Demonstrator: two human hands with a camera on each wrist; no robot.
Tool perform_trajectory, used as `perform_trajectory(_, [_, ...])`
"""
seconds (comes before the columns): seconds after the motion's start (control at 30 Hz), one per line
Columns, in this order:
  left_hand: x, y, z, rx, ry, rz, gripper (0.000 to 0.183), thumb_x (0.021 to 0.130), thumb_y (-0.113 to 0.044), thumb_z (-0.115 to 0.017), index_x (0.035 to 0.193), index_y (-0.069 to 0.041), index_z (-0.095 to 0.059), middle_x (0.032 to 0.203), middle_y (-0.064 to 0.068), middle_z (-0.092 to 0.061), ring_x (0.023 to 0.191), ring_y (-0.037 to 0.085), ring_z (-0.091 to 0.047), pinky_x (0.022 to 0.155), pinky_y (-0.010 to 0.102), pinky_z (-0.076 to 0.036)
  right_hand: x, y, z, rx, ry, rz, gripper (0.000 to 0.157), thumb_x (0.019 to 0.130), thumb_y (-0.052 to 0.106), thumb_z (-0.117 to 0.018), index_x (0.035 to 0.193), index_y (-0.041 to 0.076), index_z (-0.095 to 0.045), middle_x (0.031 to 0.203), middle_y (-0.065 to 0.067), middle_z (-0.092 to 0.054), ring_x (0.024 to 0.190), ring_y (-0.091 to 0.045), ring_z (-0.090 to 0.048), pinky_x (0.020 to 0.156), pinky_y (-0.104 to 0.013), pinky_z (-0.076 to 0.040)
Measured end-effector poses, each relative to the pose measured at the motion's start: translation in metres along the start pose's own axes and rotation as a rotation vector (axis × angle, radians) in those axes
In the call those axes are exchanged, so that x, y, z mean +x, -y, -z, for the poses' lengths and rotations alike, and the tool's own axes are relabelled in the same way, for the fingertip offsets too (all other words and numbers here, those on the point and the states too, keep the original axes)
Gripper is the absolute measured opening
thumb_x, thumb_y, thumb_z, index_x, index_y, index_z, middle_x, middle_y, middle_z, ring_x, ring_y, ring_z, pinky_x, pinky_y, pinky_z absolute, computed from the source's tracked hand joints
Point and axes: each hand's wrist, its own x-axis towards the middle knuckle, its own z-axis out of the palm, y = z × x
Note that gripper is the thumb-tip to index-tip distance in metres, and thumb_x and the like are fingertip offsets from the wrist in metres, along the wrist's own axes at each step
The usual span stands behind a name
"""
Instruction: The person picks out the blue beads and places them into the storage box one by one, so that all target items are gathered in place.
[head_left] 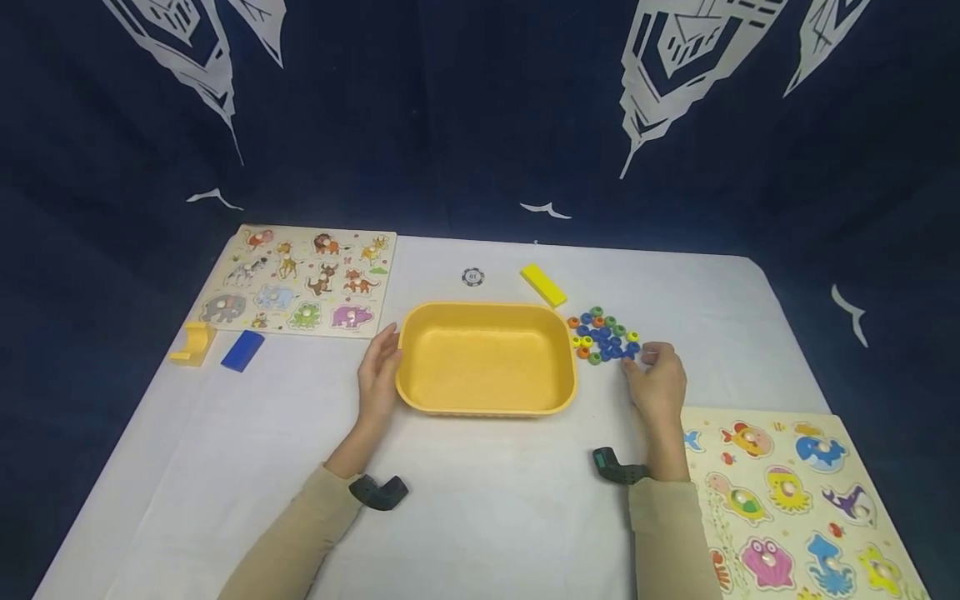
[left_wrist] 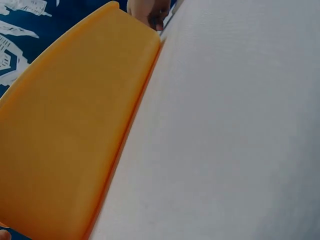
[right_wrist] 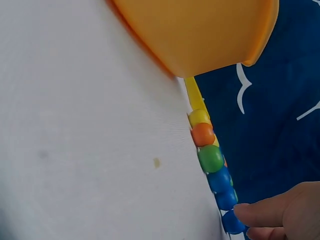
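Observation:
A yellow plastic tub (head_left: 486, 367) stands in the middle of the white table, with nothing inside it. My left hand (head_left: 377, 379) rests against its left end; in the left wrist view the tub wall (left_wrist: 65, 125) fills the left side. To the right of the tub lies a loose cluster of round beads (head_left: 604, 333), blue, green, orange and yellow. My right hand (head_left: 657, 383) is at the cluster's right edge, thumb and fingers bent apart. In the right wrist view its thumb (right_wrist: 260, 212) touches a blue bead (right_wrist: 231, 223); the other fingers are partly hidden.
A yellow block (head_left: 543, 285) and a poker chip (head_left: 473, 277) lie behind the tub. An animal puzzle board (head_left: 300, 279) lies back left, near a yellow curved block (head_left: 194, 343) and a blue block (head_left: 243, 351). A sea-creature puzzle board (head_left: 802, 500) lies front right.

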Motion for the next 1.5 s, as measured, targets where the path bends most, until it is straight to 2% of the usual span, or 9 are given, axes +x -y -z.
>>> perform_trajectory(0.2, [-0.006, -0.021, -0.008, -0.005, 0.051, -0.044, 0.04, 0.089, 0.001, -0.041, 0.128, 0.005, -0.039, 0.124, 0.023, -0.045, 0.111, 0.036, -0.044, 0.095, 0.033, -0.043, -0.001, 0.002, -0.001, -0.02, -0.025, 0.005, 0.04, 0.082, 0.02, -0.059, 0.116, -0.001, -0.051, 0.11, -0.018, -0.051, 0.1, -0.033, -0.046, 0.084, -0.045, -0.039])
perform_trajectory(0.47, [-0.005, -0.026, -0.009, 0.016, 0.04, -0.052, 0.04, 0.088, 0.002, -0.042, 0.128, 0.006, -0.039, 0.122, 0.023, -0.047, 0.106, 0.027, -0.048, 0.087, 0.015, -0.045, 0.0, 0.004, -0.005, -0.06, -0.07, 0.005, 0.035, 0.084, 0.021, -0.058, 0.112, 0.001, -0.055, 0.106, -0.017, -0.051, 0.1, -0.032, -0.044, 0.083, -0.046, -0.037])
perform_trajectory(0.63, [-0.004, -0.025, -0.009, 0.012, 0.042, -0.062, 0.041, 0.088, 0.002, -0.043, 0.128, 0.005, -0.04, 0.123, 0.023, -0.047, 0.108, 0.033, -0.047, 0.086, 0.014, -0.045, 0.0, 0.007, -0.005, -0.052, -0.099, 0.003, 0.033, 0.084, 0.021, -0.057, 0.112, 0.003, -0.056, 0.102, -0.017, -0.055, 0.099, -0.032, -0.045, 0.083, -0.045, -0.036])
perform_trajectory(0.87, [0.002, 0.002, -0.007, -0.008, 0.025, -0.058, 0.039, 0.089, -0.004, -0.045, 0.128, -0.006, -0.045, 0.125, 0.014, -0.05, 0.106, 0.017, -0.05, 0.089, 0.018, -0.044, 0.031, -0.024, -0.035, -0.006, -0.221, 0.142, 0.041, 0.082, 0.05, -0.052, 0.114, 0.025, -0.056, 0.09, 0.004, -0.057, 0.086, -0.014, -0.047, 0.064, -0.028, -0.04])
perform_trajectory(1.0, [0.001, -0.001, -0.007, -0.012, 0.023, -0.043, 0.04, 0.089, -0.002, -0.044, 0.129, -0.004, -0.044, 0.126, 0.015, -0.049, 0.109, 0.023, -0.049, 0.089, 0.018, -0.044, 0.014, 0.024, -0.031, 0.146, -0.098, 0.247, 0.038, 0.079, 0.047, -0.059, 0.109, 0.025, -0.058, 0.085, 0.003, -0.059, 0.078, -0.013, -0.048, 0.051, -0.028, -0.043])
perform_trajectory(1.1, [-0.003, -0.011, -0.008, -0.004, 0.025, -0.041, 0.04, 0.089, 0.0, -0.041, 0.129, 0.0, -0.042, 0.127, 0.019, -0.047, 0.111, 0.031, -0.047, 0.09, 0.019, -0.044, -0.02, 0.085, -0.02, 0.249, 0.084, 0.314, 0.032, 0.079, 0.031, -0.065, 0.107, 0.016, -0.06, 0.086, -0.004, -0.06, 0.079, -0.02, -0.05, 0.056, -0.034, -0.045])
perform_trajectory(1.2, [-0.006, -0.02, -0.009, 0.003, 0.025, -0.037, 0.04, 0.089, 0.0, -0.04, 0.128, 0.004, -0.041, 0.126, 0.021, -0.046, 0.111, 0.033, -0.047, 0.091, 0.022, -0.045, -0.048, 0.128, -0.027, 0.232, 0.206, 0.412, 0.026, 0.08, 0.024, -0.065, 0.102, 0.012, -0.061, 0.083, -0.004, -0.061, 0.08, -0.019, -0.051, 0.064, -0.031, -0.043])
perform_trajectory(1.37, [-0.009, -0.023, -0.009, 0.002, 0.024, -0.014, 0.04, 0.089, 0.0, -0.039, 0.129, 0.003, -0.04, 0.126, 0.019, -0.047, 0.109, 0.026, -0.047, 0.09, 0.019, -0.044, -0.069, 0.16, -0.067, 0.156, 0.382, 0.48, 0.021, 0.077, 0.019, -0.068, 0.096, 0.012, -0.062, 0.074, -0.001, -0.06, 0.064, -0.014, -0.051, 0.054, -0.022, -0.041])
perform_trajectory(1.5, [-0.009, -0.019, -0.008, 0.004, 0.025, -0.025, 0.041, 0.088, 0.001, -0.039, 0.129, 0.003, -0.04, 0.126, 0.021, -0.046, 0.11, 0.031, -0.047, 0.093, 0.03, -0.045, -0.08, 0.173, -0.096, 0.056, 0.493, 0.517, 0.018, 0.076, 0.019, -0.067, 0.092, 0.012, -0.062, 0.07, 0.001, -0.06, 0.056, -0.011, -0.05, 0.049, -0.02, -0.04])
